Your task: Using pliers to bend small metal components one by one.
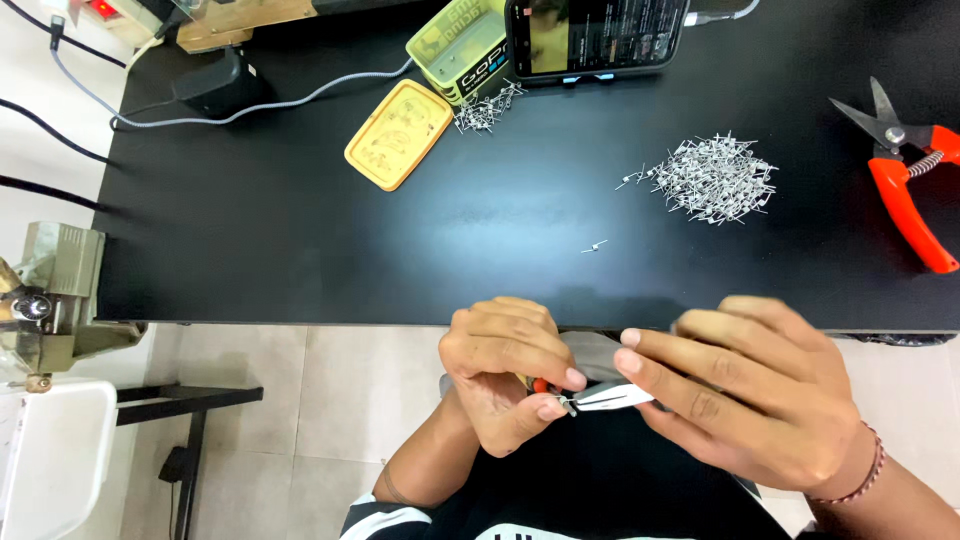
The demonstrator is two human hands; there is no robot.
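Two hands working a small metal piece just below the black table's [300,230] near edge.

The left hand [505,370] is pinching the small metal piece [566,403] between thumb and fingertips; the right hand [745,395] is clamping fingers on a white-tipped tool [612,397], its long axis lying roughly level, tip pointing left at the piece. A pile of metal pins [712,178] is lying well apart.

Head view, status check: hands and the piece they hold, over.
Left hand and right hand together, pinching small white-and-metal part below the black table edge. Pile of metal pins untouched. Nothing obstructing.

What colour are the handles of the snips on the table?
Orange snips, seen best in the head view at the table's right end.
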